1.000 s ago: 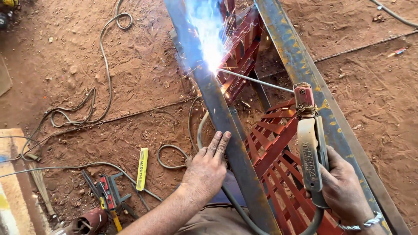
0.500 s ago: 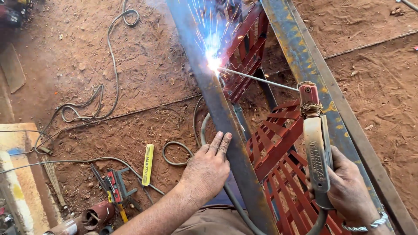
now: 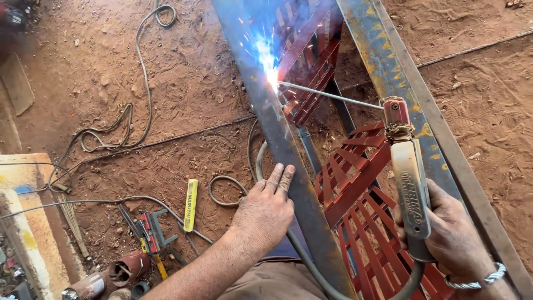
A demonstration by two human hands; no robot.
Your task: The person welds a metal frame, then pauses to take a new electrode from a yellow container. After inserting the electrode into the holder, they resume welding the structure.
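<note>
Head view: a person is welding on a long grey steel bar (image 3: 288,166) that runs from 12 o'clock down to 6 o'clock through the middle of the picture; the arc (image 3: 271,71) burns bright blue-white at about 12 o'clock, where the tip of the thin welding rod (image 3: 333,95) meets the bar beside a red slatted metal frame (image 3: 355,189); sparks scatter around that point, so the joint there is judged to be mid-weld, and how much seam is finished or left along the bar cannot be told from here; the right hand (image 3: 452,239), at about 4 o'clock, has its fingers wrapped tight around the grey handle of the electrode holder (image 3: 410,189), whose red head clamps the rod; a metal bracelet sits at that wrist; the left hand (image 3: 266,208), just below centre, lies flat with its fingers stretched out and close together, the fingertips resting on the bar's edge and gripping nothing; a second rusty, yellow-stained steel bar (image 3: 388,61) runs at 1 o'clock, on the far side of the red frame; on the red dirt floor (image 3: 183,83), cables (image 3: 133,111) loop at 10 o'clock, a yellow box of rods (image 3: 190,204) lies at 8 o'clock, and a red clamp tool (image 3: 150,233) lies near it
</note>
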